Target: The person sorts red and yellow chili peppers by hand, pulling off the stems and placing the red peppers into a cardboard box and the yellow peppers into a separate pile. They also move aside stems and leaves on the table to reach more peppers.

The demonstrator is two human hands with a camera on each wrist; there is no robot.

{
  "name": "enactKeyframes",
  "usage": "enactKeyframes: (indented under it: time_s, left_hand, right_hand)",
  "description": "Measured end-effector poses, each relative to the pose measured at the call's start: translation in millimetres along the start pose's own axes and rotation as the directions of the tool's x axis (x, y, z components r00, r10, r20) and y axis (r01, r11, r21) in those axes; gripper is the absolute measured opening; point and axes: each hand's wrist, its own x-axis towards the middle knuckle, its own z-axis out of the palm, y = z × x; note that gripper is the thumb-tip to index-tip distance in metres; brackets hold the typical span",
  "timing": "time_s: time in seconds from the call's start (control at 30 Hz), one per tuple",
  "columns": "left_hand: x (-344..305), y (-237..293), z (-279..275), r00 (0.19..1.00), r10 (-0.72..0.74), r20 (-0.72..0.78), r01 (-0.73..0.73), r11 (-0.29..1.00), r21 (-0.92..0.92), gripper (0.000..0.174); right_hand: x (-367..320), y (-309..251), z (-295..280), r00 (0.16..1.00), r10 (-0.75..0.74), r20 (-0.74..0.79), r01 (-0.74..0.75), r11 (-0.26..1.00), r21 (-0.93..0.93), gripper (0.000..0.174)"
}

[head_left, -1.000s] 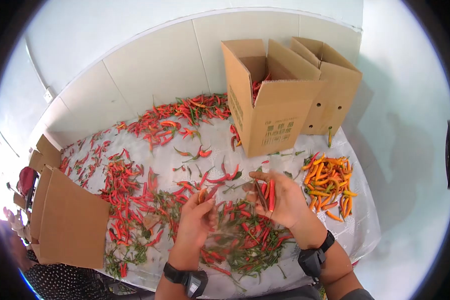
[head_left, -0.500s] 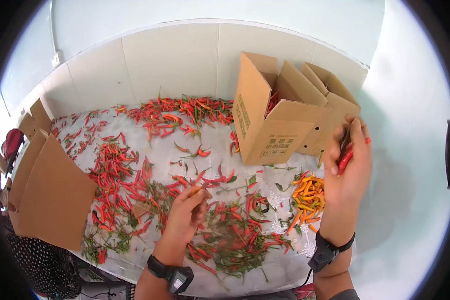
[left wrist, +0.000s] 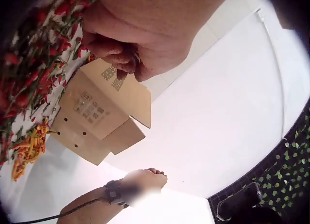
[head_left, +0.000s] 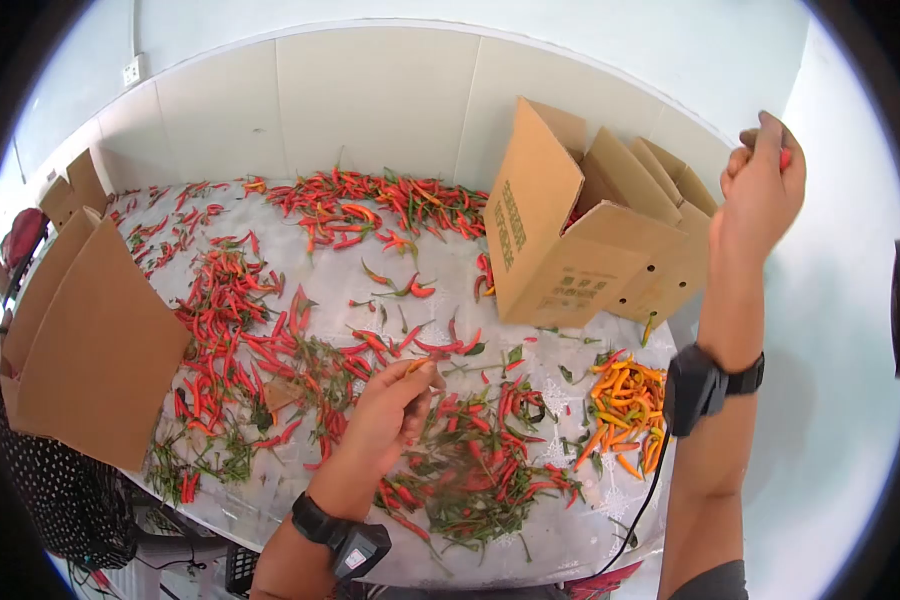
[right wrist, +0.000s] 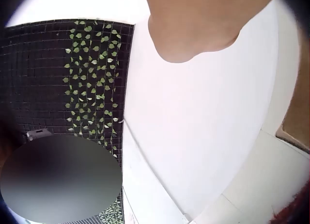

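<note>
Evidently, a red chilli [head_left: 785, 158], its long axis mostly hidden, was clamped in the right grip [head_left: 765, 200], high to the right of the box [head_left: 595, 260] and, in the head view, nearer it. Front-left of the box, the left grip [head_left: 385, 408] pinched an orange chilli [head_left: 419, 366]. Flaps [head_left: 550, 150] edged the box's mouth; open room lay rightward, toward the wall [head_left: 835, 260].

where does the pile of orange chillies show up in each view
Head: the orange chilli pile lies right of centre, below mid-height.
Left wrist: lower left, near the edge.
Right wrist: not in it.
Landmark shared by head and left wrist: the printed cardboard box.
</note>
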Motion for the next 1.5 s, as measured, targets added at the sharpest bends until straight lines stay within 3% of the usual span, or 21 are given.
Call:
enactKeyframes:
  time_s: [0.13, 0.2, 0.23, 0.27, 0.37, 0.47, 0.53, 0.6, 0.67, 0.73, 0.87, 0.97, 1.07, 1.17, 1.23, 1.27, 1.37, 1.47, 1.5]
  left_hand:
    - [3, -4, -2, 1.0, -0.023, -0.021, 0.022, 0.998, -0.057, 0.02]
    - [6, -6, -6, 0.999, -0.046, 0.016, 0.047, 0.99, -0.131, 0.022]
    - [6, -5, -5, 0.998, -0.049, 0.025, 0.052, 0.988, -0.147, 0.023]
    - [5, -5, -3, 0.998, -0.054, 0.036, 0.059, 0.985, -0.163, 0.023]
    - [7, -5, -1, 0.999, -0.015, 0.028, 0.02, 0.982, -0.188, 0.022]
    - [7, -10, -3, 1.0, 0.007, -0.006, -0.008, 0.985, -0.172, 0.016]
    - [7, -7, -4, 1.0, 0.003, -0.029, -0.006, 0.992, -0.126, 0.013]
    - [5, -5, -2, 0.998, -0.014, -0.062, 0.009, 0.996, -0.086, 0.01]
    - [5, -6, 2, 0.996, -0.037, -0.081, 0.034, 0.999, -0.04, 0.008]
    - [5, -6, 2, 0.994, -0.054, -0.09, 0.056, 0.998, 0.017, 0.006]
    - [8, -7, 1, 0.994, -0.086, -0.067, 0.088, 0.996, 0.022, 0.005]
    - [8, -10, 0, 0.994, -0.084, -0.072, 0.087, 0.996, 0.032, 0.006]
    - [8, -14, 1, 0.992, -0.105, -0.075, 0.11, 0.992, 0.067, 0.007]
    - [10, -14, 6, 0.988, -0.124, -0.09, 0.136, 0.981, 0.137, 0.008]
    - [8, -17, 9, 0.984, -0.135, -0.116, 0.155, 0.971, 0.181, 0.009]
    - [8, -19, 11, 0.984, -0.14, -0.108, 0.159, 0.967, 0.198, 0.011]
    - [7, -25, 16, 0.988, -0.141, -0.067, 0.153, 0.958, 0.243, 0.017]
    - [5, -32, 18, 0.99, -0.132, 0.039, 0.12, 0.965, 0.233, 0.025]
    - [5, -32, 19, 0.991, -0.131, 0.039, 0.117, 0.96, 0.254, 0.025]
  right_hand:
    - [27, 37, 25, 0.998, 0.03, 0.059, -0.016, 0.973, -0.229, 0.035]
    - [35, 65, 35, 0.968, 0.003, 0.251, 0.132, 0.844, -0.52, 0.042]
    - [33, 74, 38, 0.898, 0.218, 0.381, 0.064, 0.794, -0.604, 0.046]
    - [30, 77, 41, 0.772, 0.428, 0.47, 0.02, 0.723, -0.691, 0.049]
    - [22, 105, 28, 0.558, 0.448, 0.698, 0.254, 0.709, -0.658, 0.051]
    - [-4, 76, 16, 0.829, 0.038, 0.558, 0.329, 0.775, -0.54, 0.042]
    - [-34, 48, -5, 0.902, -0.104, 0.42, 0.243, 0.925, -0.292, 0.028]
    - [-72, 24, -30, 0.929, 0.067, 0.363, 0.04, 0.959, -0.28, 0.016]
    - [-115, 10, -49, 0.863, 0.232, 0.449, -0.053, 0.925, -0.377, 0.015]
    - [-147, 10, -64, 0.648, 0.367, 0.668, 0.096, 0.83, -0.55, 0.018]
    - [-214, 35, -99, 0.157, 0.491, 0.857, 0.328, 0.793, -0.514, 0.027]
    - [-235, 30, -104, 0.121, 0.603, 0.788, 0.326, 0.726, -0.606, 0.029]
    - [-233, 34, -110, 0.106, 0.571, 0.814, 0.292, 0.765, -0.574, 0.032]
    - [-227, 44, -116, 0.181, 0.559, 0.809, 0.065, 0.814, -0.577, 0.028]
    - [-223, 50, -120, 0.198, 0.63, 0.751, -0.347, 0.761, -0.547, 0.024]
    - [-221, 52, -120, 0.194, 0.663, 0.723, -0.533, 0.69, -0.49, 0.022]
    - [-212, 38, -113, 0.078, 0.772, 0.631, -0.87, 0.362, -0.334, 0.015]
    - [-228, 42, -110, 0.165, 0.728, 0.666, -0.904, 0.381, -0.192, 0.013]
    - [-232, 40, -109, 0.192, 0.711, 0.676, -0.868, 0.445, -0.221, 0.013]
